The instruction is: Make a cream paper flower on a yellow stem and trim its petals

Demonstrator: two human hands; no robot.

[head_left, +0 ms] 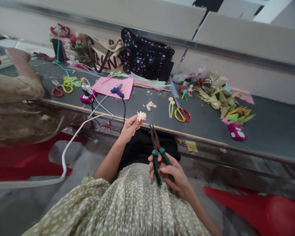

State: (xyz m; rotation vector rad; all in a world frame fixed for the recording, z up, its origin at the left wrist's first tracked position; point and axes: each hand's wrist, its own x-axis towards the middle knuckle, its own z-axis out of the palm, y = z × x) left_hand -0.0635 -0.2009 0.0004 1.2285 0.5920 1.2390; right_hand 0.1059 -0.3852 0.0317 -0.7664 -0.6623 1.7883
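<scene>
Pinched in the fingers of my left hand (129,128) is a small cream craft flower (141,116) with many thin petals, held just over the table's front edge. My right hand (173,170) grips a pair of pliers (156,144) with dark green handles. The pliers' jaws point up and away from me, slightly parted, and they sit apart from the flower. Beyond the flower, a little heap of cream petal pieces (150,105) lies on the dark table (206,123). To its right are a finished-looking cream flower on yellow-green stems (171,106) and red-and-yellow scissors (182,114).
A blue glue gun (117,92) rests on pink paper (100,86), its cord hanging over the edge. A white cable (71,142) crosses at left. Bags (147,54) line the back; dried husks (218,96) lie right. A co-worker's arm (21,62) is at far left.
</scene>
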